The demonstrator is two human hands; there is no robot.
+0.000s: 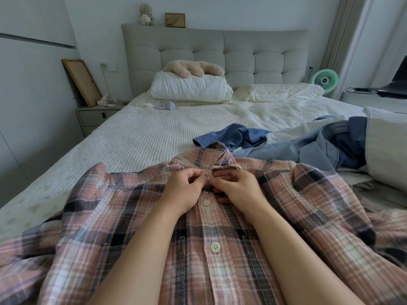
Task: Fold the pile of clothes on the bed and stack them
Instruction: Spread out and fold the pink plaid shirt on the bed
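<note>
Clothes: a pink plaid shirt (220, 227) lies front-up across the lower frame on the bed (143, 133), with the unfolded blue pile (308, 144) at centre right. Left hand (182, 188) and right hand (233, 190) both pinch the placket just under the collar, seemingly fastening a button. A slipped pinch would likely leave the front gaping, and the fold crooked.

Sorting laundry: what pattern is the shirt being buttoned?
Pink, white and dark plaid shirt, head view.
</note>
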